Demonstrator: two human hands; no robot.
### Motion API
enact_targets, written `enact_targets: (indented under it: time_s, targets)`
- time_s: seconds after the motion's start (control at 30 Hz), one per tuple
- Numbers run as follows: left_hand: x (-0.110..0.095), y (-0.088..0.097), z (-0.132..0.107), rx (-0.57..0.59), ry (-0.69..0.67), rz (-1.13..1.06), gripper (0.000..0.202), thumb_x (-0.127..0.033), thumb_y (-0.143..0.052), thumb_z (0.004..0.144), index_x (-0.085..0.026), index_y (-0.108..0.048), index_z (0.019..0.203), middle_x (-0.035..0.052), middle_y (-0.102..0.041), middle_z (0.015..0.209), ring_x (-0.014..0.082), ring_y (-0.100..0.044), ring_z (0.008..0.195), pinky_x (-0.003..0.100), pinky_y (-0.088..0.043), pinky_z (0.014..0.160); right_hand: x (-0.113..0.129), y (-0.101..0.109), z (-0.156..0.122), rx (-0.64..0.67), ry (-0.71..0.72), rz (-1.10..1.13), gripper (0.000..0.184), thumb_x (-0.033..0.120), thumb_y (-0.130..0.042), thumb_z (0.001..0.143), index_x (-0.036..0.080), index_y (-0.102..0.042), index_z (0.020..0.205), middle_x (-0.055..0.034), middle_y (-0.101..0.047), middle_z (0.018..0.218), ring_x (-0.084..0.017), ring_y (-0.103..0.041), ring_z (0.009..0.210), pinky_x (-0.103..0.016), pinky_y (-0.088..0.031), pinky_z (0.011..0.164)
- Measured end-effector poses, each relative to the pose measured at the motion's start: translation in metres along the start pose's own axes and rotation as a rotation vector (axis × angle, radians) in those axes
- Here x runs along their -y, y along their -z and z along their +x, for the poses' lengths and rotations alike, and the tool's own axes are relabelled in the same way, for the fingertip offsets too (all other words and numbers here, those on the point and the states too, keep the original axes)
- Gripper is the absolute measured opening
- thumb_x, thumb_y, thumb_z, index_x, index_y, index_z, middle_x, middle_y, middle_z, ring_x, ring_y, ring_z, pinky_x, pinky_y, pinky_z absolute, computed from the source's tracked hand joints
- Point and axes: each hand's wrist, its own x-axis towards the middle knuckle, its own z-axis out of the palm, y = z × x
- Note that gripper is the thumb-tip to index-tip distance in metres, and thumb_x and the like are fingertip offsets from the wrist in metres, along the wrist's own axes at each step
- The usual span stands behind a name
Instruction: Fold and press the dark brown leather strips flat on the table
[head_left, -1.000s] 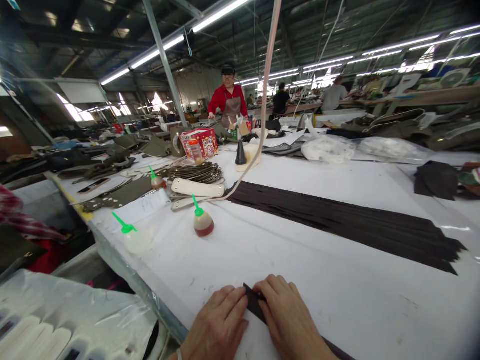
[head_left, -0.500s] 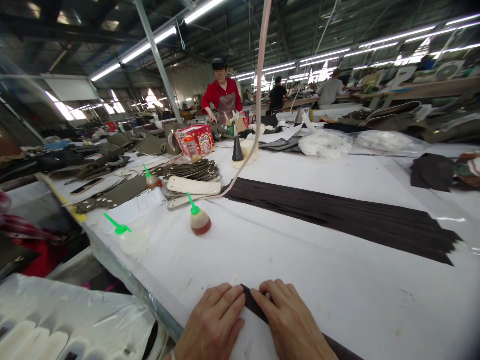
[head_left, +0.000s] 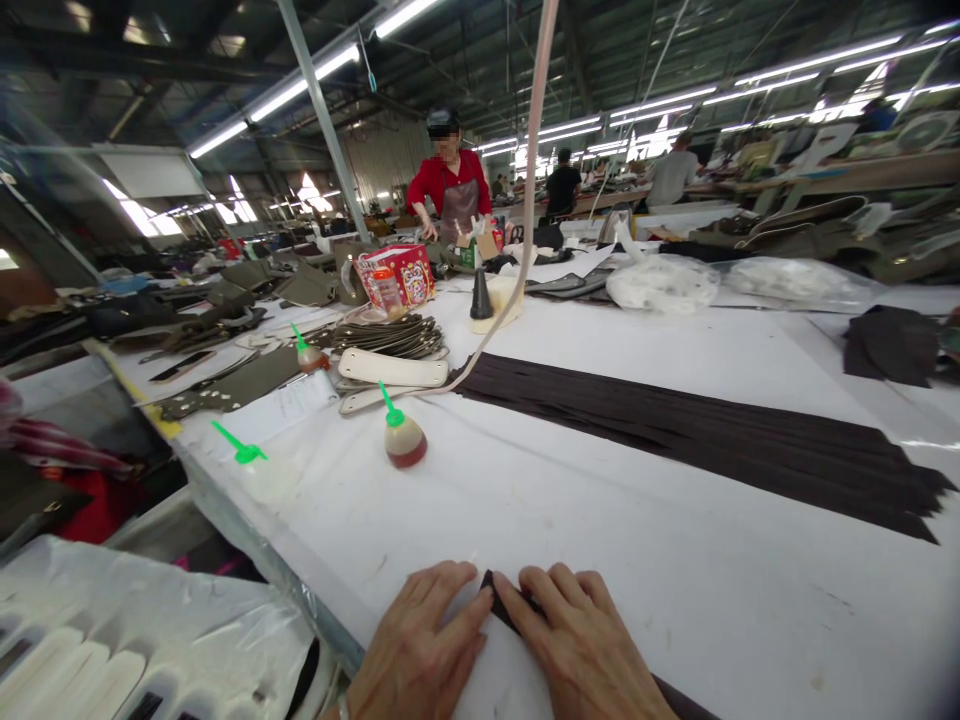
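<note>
A narrow dark brown strip (head_left: 679, 697) runs diagonally across the near edge of the white table, its tip showing between my hands. My left hand (head_left: 427, 640) is closed at that tip, thumb and bent fingers pressed against its left edge. Over the strip lies my right hand (head_left: 581, 640), its fingers bent and pressing on it just behind the tip, hiding the middle stretch. Beyond my hands stands a squeeze bottle (head_left: 405, 440) with a green nozzle and reddish-brown liquid. A long stack of dark brown strips (head_left: 675, 430) lies farther back to the right.
Pale straps (head_left: 394, 368) and stacked olive straps (head_left: 390, 335) lie behind the bottle. A second bottle (head_left: 309, 355) and a white one with green nozzle (head_left: 244, 452) stand left. A hose (head_left: 534, 130) hangs down to the table. Across it, a person in red (head_left: 457, 190) stands.
My right fingers have shifted toward the strip's tip, covering more of it. My left thumb has moved up onto the tip. The view has turned slightly left.
</note>
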Motion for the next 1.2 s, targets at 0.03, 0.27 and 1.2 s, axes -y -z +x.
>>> enact_targets:
  time_s: [0.03, 0.27, 1.2]
  targets:
    - [0.0, 0.001, 0.0, 0.004, 0.004, -0.007, 0.032, -0.018, -0.046, 0.09, -0.017, -0.058, 0.12, 0.0125, -0.061, 0.116, 0.0238, -0.059, 0.104, 0.036, -0.055, 0.085, 0.0, 0.0, 0.001, 0.004, -0.005, -0.004, 0.045, 0.016, -0.058, 0.077, 0.022, -0.053, 0.121, -0.0011, -0.061, 0.094, -0.021, -0.046, 0.079, -0.036, -0.028, 0.067]
    - [0.0, 0.001, 0.002, 0.031, 0.009, -0.049, 0.035, -0.014, -0.045, 0.09, -0.015, -0.055, 0.123, 0.0125, -0.057, 0.124, 0.0233, -0.055, 0.112, 0.037, -0.052, 0.092, 0.006, 0.002, 0.009, 0.085, -0.03, -0.029, 0.062, 0.008, -0.054, 0.066, 0.024, -0.05, 0.125, -0.0037, -0.06, 0.094, -0.024, -0.047, 0.079, -0.039, -0.026, 0.069]
    - [-0.009, 0.014, 0.029, 0.404, 0.025, -0.168, 0.047, -0.008, -0.041, 0.093, -0.027, -0.04, 0.136, 0.0036, -0.054, 0.122, 0.0236, -0.045, 0.106, 0.044, -0.041, 0.093, -0.02, 0.038, -0.026, 0.061, 0.138, 0.018, 0.031, -0.001, -0.06, 0.068, 0.015, -0.056, 0.094, -0.0007, -0.053, 0.083, -0.018, -0.043, 0.072, -0.032, -0.029, 0.072]
